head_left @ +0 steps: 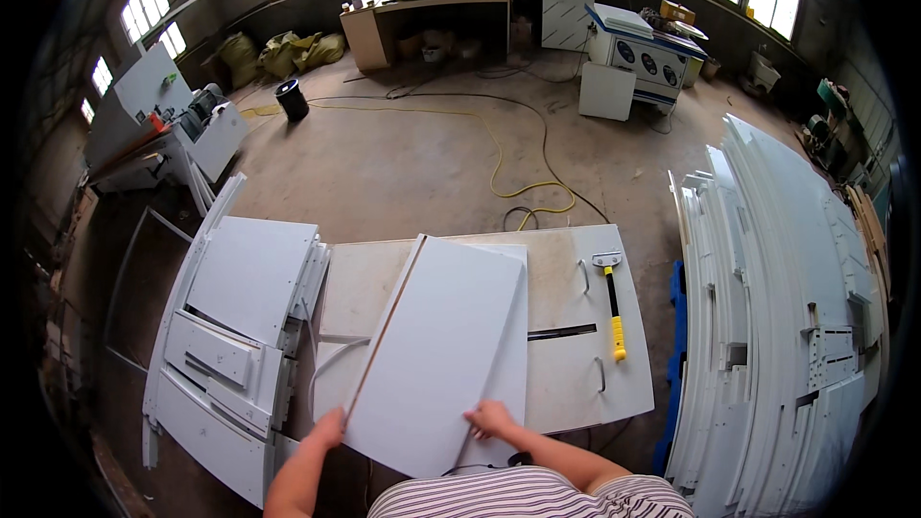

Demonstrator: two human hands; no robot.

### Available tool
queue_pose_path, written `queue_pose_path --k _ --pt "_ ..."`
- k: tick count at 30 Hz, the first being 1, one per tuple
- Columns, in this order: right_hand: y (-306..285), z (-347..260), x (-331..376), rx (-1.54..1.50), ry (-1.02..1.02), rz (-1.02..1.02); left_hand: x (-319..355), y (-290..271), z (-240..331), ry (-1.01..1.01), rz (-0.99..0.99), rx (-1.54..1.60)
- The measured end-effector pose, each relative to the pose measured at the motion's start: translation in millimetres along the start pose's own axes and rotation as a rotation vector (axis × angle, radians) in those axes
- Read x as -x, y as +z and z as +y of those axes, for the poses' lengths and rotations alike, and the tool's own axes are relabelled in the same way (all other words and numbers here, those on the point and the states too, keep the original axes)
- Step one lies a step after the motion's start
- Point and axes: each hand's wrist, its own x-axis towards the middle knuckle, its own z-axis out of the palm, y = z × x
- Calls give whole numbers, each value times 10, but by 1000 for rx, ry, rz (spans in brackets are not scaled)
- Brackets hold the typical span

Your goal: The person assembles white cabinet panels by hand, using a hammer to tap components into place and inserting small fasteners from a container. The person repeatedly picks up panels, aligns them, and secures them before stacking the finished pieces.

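Observation:
A white board (432, 326) with a brown strip along its left edge lies slanted on the worktable (561, 384). Its near left corner is in the grip of my left hand (331, 427). On the near right edge of the same board, my right hand (489, 419) is closed. Beneath it, a second white panel (513, 364) shows at the right side. A tool with a yellow and black handle (616, 321) and a flat metal head lies on the table's right side, apart from both hands.
White panels are piled on the left (251, 273) and a tall stack of white panels (796, 278) stands on the right. Two metal handles (602, 374) stick up from the tabletop. A yellow hose (494, 158) crosses the floor; a black bucket (292, 101) stands beyond, left.

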Motion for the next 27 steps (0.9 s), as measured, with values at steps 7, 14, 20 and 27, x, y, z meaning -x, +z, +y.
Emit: queue_pose_path --k 7,14,20,27 --pt "586 -121 -41 269 -111 -4 30 -360 176 -130 291 -162" --pt "-544 -206 -480 -187 -116 354 -466 146 2072 78 133 -46" --pt "-1378 -499 -930 -512 -173 478 -530 125 2271 -25 2 -12" --pt "-1779 -677 -1081 -575 -204 522 -542 103 2282 -72 -25 -9"
